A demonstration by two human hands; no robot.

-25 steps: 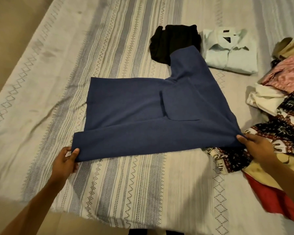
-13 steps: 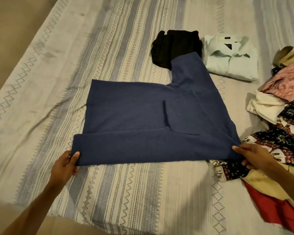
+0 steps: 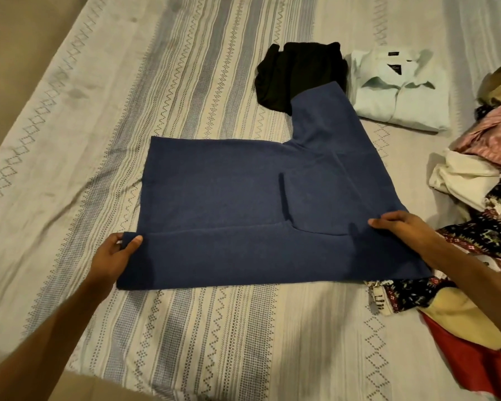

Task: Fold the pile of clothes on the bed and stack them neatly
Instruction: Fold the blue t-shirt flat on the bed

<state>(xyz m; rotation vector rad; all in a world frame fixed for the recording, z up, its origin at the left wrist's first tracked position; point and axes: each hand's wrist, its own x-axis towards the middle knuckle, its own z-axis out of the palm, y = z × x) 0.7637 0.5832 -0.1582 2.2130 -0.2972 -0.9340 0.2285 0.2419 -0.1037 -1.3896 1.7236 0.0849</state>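
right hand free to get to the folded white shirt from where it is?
Probably not yet. The right hand pinches the blue shirt mid-fold. The path to the white shirt looks open, only the blue sleeve lying between, but it must let go first.

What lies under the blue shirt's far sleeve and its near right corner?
The blue shirt's far sleeve overlaps the folded black garment; its near right corner covers the patterned cloth. Their covered parts cannot be seen.
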